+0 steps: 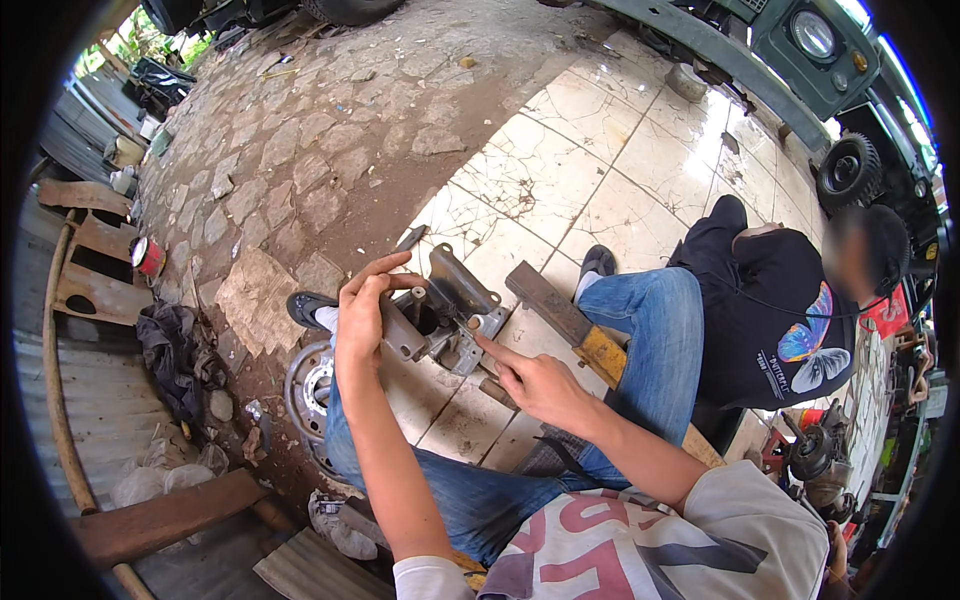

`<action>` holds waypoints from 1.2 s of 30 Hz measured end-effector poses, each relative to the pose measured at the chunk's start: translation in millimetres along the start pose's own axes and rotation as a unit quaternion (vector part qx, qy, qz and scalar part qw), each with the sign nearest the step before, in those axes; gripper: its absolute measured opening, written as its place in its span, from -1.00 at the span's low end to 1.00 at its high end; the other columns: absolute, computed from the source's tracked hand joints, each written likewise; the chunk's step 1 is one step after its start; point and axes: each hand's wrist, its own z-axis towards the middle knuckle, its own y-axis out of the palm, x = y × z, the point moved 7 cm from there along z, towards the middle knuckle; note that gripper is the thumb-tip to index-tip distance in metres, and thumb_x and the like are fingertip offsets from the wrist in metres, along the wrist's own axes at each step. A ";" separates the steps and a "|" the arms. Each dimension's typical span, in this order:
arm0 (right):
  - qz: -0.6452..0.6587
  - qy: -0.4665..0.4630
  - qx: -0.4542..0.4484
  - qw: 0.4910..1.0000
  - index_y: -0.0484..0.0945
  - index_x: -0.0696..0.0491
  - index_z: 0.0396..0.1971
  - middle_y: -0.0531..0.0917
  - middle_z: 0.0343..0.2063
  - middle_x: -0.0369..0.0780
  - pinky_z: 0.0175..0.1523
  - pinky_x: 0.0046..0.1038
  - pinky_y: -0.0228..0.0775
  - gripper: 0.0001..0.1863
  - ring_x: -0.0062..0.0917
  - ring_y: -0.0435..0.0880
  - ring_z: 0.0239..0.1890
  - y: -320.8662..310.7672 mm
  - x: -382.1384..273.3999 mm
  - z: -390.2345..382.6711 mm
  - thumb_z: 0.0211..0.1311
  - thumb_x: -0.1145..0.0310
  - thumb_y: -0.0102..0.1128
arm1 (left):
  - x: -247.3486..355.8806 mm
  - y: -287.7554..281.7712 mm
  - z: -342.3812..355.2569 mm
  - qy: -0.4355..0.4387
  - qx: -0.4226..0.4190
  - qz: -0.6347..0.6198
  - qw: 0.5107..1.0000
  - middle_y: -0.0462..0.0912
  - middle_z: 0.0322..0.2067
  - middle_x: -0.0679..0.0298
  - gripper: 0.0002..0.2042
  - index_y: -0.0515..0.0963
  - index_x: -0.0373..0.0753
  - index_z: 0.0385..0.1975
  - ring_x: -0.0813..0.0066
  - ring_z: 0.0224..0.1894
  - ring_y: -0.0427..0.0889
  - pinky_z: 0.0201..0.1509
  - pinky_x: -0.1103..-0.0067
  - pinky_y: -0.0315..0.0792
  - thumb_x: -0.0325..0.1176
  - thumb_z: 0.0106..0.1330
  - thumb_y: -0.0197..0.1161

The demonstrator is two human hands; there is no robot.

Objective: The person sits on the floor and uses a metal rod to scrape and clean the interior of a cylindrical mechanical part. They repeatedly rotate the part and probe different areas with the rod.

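Note:
A worn metal bracket assembly (465,290) with curved dark plates and a flat base plate with holes rests over the tiles between my knees. My left hand (362,315) grips its left side, with the forefinger stretched out above the upright bolt-like pin (418,295). From the right, my right hand (540,385) reaches to the base plate. Its forefinger is extended with the tip at the plate's edge, and the other fingers are curled. I see nothing held in it. A short rusty metal piece (497,392) lies just below that hand.
A dark and yellow steel beam (600,355) lies beside my right leg. A wheel rim (300,385) is by my left leg. A person in a black top (765,310) sits close on the right. A red can (148,257) stands at far left; a vehicle (815,50) is at upper right.

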 end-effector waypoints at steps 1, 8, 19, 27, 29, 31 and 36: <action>0.006 -0.004 0.006 1.000 0.32 -0.19 0.34 0.50 -0.69 -0.05 -0.44 -0.22 0.37 -0.44 -0.18 0.51 -0.68 0.2 0.1 0.3 0.32 0.41 -0.01 | -0.9 -0.8 0.2 -0.009 -0.006 -0.009 1.000 0.72 -0.31 0.07 -0.55 0.57 -0.43 0.00 0.31 -0.08 0.61 0.20 0.46 0.34 -0.31 0.22 -0.08; 0.036 -0.032 0.036 0.998 0.30 -0.16 0.35 0.49 -0.70 -0.03 -0.45 -0.21 0.34 -0.44 -0.17 0.51 -0.67 -0.4 -7.8 34.7 0.32 0.41 -0.03 | 2.6 5.1 0.7 -0.022 0.011 0.002 1.000 0.70 -0.39 0.08 -0.66 0.61 -0.40 -0.21 0.36 -0.26 0.63 0.00 0.51 0.37 -0.34 0.22 -0.06; 0.003 -0.016 0.028 0.999 0.33 -0.13 0.32 0.50 -0.71 -0.02 -0.44 -0.17 0.37 -0.48 -0.14 0.54 -0.66 0.4 2.5 18.2 0.35 0.38 -0.04 | -3.4 8.3 15.5 -0.046 0.028 0.052 0.997 0.64 -0.53 0.12 -0.74 0.60 -0.34 -0.36 0.37 -0.39 0.62 -0.19 0.53 0.40 -0.32 0.25 -0.01; 0.013 0.003 0.006 1.000 0.32 -0.14 0.33 0.53 -0.70 -0.02 -0.42 -0.16 0.44 -0.47 -0.14 0.59 -0.63 -2.2 -3.5 34.4 0.35 0.38 -0.04 | -8.8 -0.4 22.8 -0.054 0.045 0.046 0.996 0.63 -0.55 0.13 -0.73 0.62 -0.36 -0.35 0.38 -0.44 0.60 -0.26 0.56 0.40 -0.34 0.22 0.00; 0.010 0.002 0.009 1.000 0.31 -0.15 0.34 0.53 -0.70 -0.02 -0.43 -0.16 0.44 -0.47 -0.14 0.58 -0.64 -0.1 0.4 27.5 0.36 0.37 -0.04 | -3.9 2.3 20.0 -0.050 0.049 0.050 0.996 0.67 -0.59 0.22 -0.73 0.66 -0.25 -0.35 0.59 -0.54 0.49 -0.41 0.64 0.29 -0.33 0.21 -0.02; 0.007 -0.002 0.016 1.000 0.30 -0.16 0.34 0.53 -0.70 -0.02 -0.44 -0.16 0.43 -0.47 -0.14 0.57 -0.64 3.6 5.6 23.4 0.36 0.37 -0.04 | -0.1 4.3 19.3 -0.048 0.045 0.042 0.997 0.67 -0.58 0.21 -0.72 0.66 -0.25 -0.34 0.58 -0.54 0.50 -0.41 0.64 0.29 -0.33 0.21 -0.03; 0.019 -0.013 0.030 0.999 0.27 -0.17 0.36 0.53 -0.70 -0.03 -0.45 -0.15 0.42 -0.46 -0.12 0.56 -0.65 6.9 8.2 29.6 0.37 0.36 -0.05 | -0.9 7.5 18.3 -0.046 0.040 0.058 0.997 0.64 -0.56 0.11 -0.71 0.63 -0.37 -0.34 0.38 -0.44 0.59 -0.27 0.55 0.40 -0.33 0.21 -0.02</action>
